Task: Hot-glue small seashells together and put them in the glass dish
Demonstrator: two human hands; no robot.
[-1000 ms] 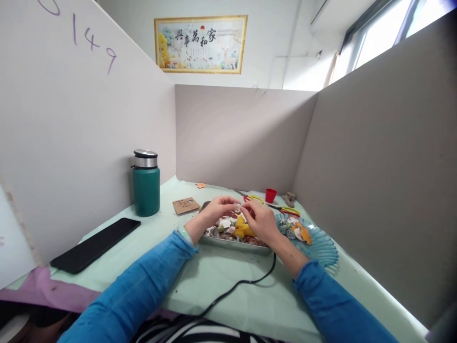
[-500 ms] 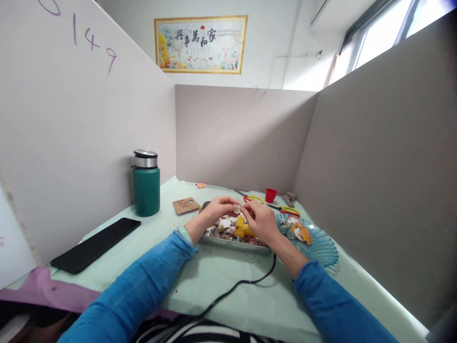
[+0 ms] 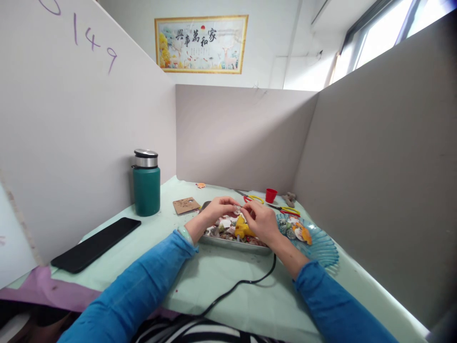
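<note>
Above the metal tray (image 3: 232, 246), my left hand (image 3: 220, 208) and my right hand (image 3: 260, 220) meet with their fingertips pinched. Between them is a small whitish piece (image 3: 237, 209), too small to name; both hands seem to grip it. Just below lies a yellow glue gun (image 3: 243, 228) on the tray's mixed contents, which look like shells and pale scraps. A black cord (image 3: 232, 288) runs from near the tray toward my lap. My forearms and fingers hide part of the tray.
A blue scalloped plate (image 3: 326, 245) holding shells stands right of the tray. Behind are pliers (image 3: 285, 209) with red and yellow handles, a second pair (image 3: 252, 197) and a red cup (image 3: 271, 195). On the left are a brown card (image 3: 186, 206), a green bottle (image 3: 146, 190) and a black phone (image 3: 96, 244).
</note>
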